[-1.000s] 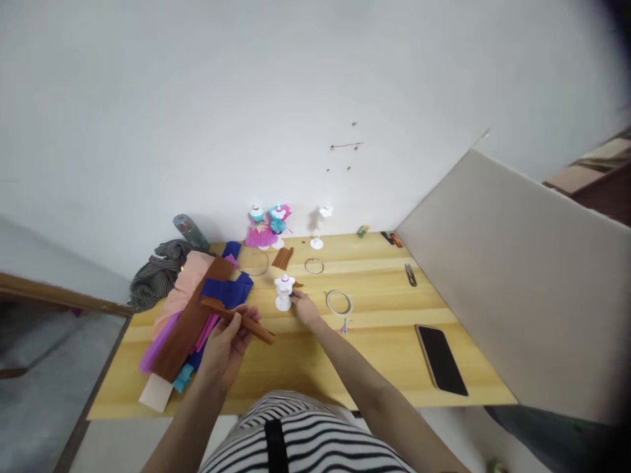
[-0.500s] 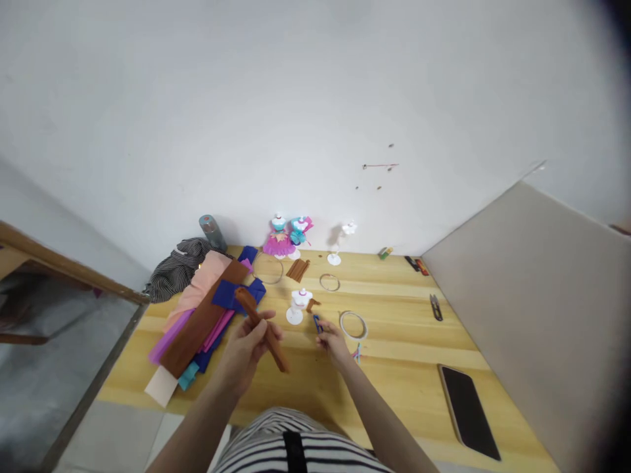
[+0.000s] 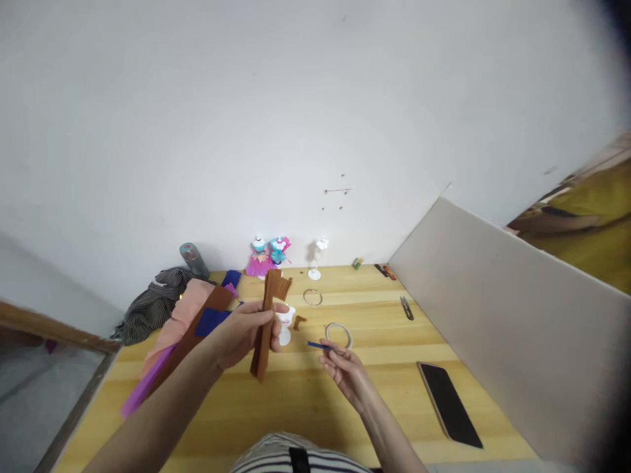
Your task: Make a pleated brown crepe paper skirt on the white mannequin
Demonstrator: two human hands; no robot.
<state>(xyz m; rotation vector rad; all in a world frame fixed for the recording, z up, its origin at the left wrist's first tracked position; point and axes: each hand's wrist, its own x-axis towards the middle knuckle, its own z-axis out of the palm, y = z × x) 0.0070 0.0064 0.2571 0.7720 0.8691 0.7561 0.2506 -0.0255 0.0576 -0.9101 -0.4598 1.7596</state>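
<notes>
My left hand (image 3: 249, 335) is closed around a folded brown strip (image 3: 266, 328) of paper or cloth, held upright above the wooden table. Pinched in my right hand (image 3: 342, 371) is a slim blue tool (image 3: 318, 345), its tip pointing left; its exact kind is too small to make out. Partly hidden behind my left fingers stands a small white mannequin bust (image 3: 284, 336) on a round base. Beside it lies a small brown scrap (image 3: 298, 322). A white ring-shaped coil (image 3: 340, 334) is just beyond my right hand.
Folded coloured sheets (image 3: 185, 309) and a striped cloth (image 3: 158, 305) lie left, near a bottle (image 3: 194, 259). Dressed mini mannequins (image 3: 259, 259) and a bare one (image 3: 315, 263) stand by the wall. Right are snips (image 3: 407, 307), a phone (image 3: 449, 404), a partition (image 3: 468, 315) and a person's sleeve (image 3: 591, 203).
My left hand has turned the brown strip more upright and raised it. My right hand has turned, swinging the blue tool to point left. The view has shifted right.
</notes>
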